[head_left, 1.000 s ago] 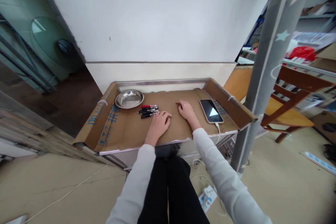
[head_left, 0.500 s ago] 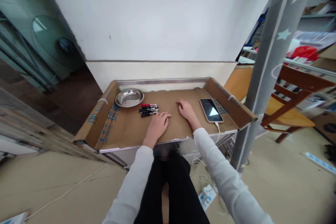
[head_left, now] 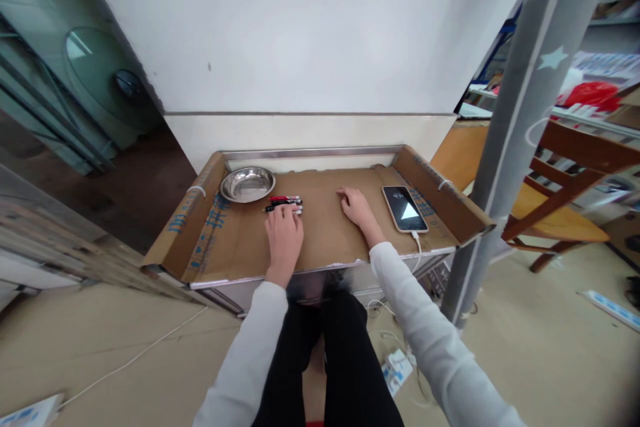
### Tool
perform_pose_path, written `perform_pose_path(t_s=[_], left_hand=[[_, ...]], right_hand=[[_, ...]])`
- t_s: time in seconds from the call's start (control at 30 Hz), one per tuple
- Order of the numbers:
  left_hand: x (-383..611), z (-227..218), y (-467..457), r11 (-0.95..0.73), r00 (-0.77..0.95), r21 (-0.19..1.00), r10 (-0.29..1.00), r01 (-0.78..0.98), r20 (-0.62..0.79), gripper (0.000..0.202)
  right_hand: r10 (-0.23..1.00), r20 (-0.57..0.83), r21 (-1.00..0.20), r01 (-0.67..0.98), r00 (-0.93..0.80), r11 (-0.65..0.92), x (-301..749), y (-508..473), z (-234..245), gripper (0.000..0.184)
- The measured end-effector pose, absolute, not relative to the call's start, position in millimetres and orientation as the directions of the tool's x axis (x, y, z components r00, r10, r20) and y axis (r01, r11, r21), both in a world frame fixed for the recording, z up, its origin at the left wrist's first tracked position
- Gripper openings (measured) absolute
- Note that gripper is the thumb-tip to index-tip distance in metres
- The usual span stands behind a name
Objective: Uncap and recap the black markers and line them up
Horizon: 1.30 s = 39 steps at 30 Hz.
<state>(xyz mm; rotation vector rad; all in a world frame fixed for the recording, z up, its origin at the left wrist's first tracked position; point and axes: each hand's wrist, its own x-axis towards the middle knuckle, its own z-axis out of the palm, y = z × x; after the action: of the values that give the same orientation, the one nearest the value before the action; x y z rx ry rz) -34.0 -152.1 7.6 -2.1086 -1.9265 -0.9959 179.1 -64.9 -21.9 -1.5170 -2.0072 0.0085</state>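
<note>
My left hand (head_left: 285, 239) is over the near side of a small group of pens (head_left: 285, 199), black ones and a red one lying side by side. Its fingers are stretched forward and loosely apart, with the tips over the nearest black pen, which they largely cover. Whether they touch it cannot be made out. My right hand (head_left: 357, 207) rests on the cardboard (head_left: 327, 240), index finger extended and the others slightly bent, holding nothing. Just beyond the pens on the left is a shallow round metal bowl (head_left: 247, 185).
Right of my right hand lies a phone (head_left: 405, 209) with a white charging cable (head_left: 418, 252). Folded cardboard walls flank the surface. A grey metal post (head_left: 495, 147) rises at the right, before a wooden chair (head_left: 560, 207). White cables and power strips lie on the floor.
My left hand has moved left onto the near pens, covering part of them. My right hand has stayed in place. The phone screen now shows a lit display. The view has shifted slightly.
</note>
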Motion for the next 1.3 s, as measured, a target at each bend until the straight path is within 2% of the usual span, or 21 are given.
perform_pose_path(t_s=[0.1, 0.27, 0.6, 0.8, 0.93, 1.0, 1.1, 1.2, 1.3], left_hand=[[-41.4, 3.3, -153.1, -0.092, -0.088, 0.336, 0.871, 0.937, 0.484, 0.021], [-43.0, -2.2, -151.9, -0.109, -0.023, 0.255, 0.885, 0.961, 0.464, 0.021], [-42.0, -4.9, -144.8, -0.075, -0.028, 0.223, 0.904, 0.972, 0.426, 0.027], [-39.4, -2.9, -146.7, -0.021, -0.080, 0.212, 0.887, 0.977, 0.455, 0.021], [-39.4, -4.4, -143.7, -0.138, 0.033, 0.215, 0.902, 0.967, 0.431, 0.019], [-39.2, -6.1, -140.7, -0.240, 0.135, 0.205, 0.896, 0.949, 0.423, 0.020], [-37.1, -5.2, -135.7, -0.357, 0.237, 0.236, 0.876, 0.904, 0.419, 0.023], [-29.3, 0.8, -126.2, -0.470, 0.293, 0.388, 0.852, 0.793, 0.433, 0.023], [-14.5, 6.3, -106.0, -0.584, 0.314, 0.530, 0.798, 0.615, 0.514, 0.015]], right_hand=[[0.880, 0.448, -0.323, 0.890, -0.156, 0.322, 177.9, -64.6, -20.6, 0.032], [0.901, 0.408, -0.266, 0.925, -0.148, 0.273, 176.3, -63.5, -19.8, 0.032], [0.909, 0.389, -0.235, 0.937, -0.152, 0.257, 175.6, -65.8, -17.2, 0.032], [0.908, 0.389, -0.221, 0.941, -0.155, 0.256, 173.2, -68.1, -15.3, 0.033], [0.902, 0.398, -0.225, 0.935, -0.167, 0.273, 172.3, -72.5, -9.5, 0.029], [0.887, 0.431, -0.287, 0.907, -0.167, 0.310, 170.7, -77.8, -4.2, 0.029], [0.851, 0.485, -0.473, 0.759, -0.200, 0.448, 162.6, -86.9, 3.7, 0.032], [0.846, 0.476, -0.660, 0.539, -0.240, 0.524, 149.3, -87.5, 6.8, 0.033], [0.910, 0.363, -0.862, 0.298, -0.203, 0.410, 141.3, -73.4, 4.9, 0.030]])
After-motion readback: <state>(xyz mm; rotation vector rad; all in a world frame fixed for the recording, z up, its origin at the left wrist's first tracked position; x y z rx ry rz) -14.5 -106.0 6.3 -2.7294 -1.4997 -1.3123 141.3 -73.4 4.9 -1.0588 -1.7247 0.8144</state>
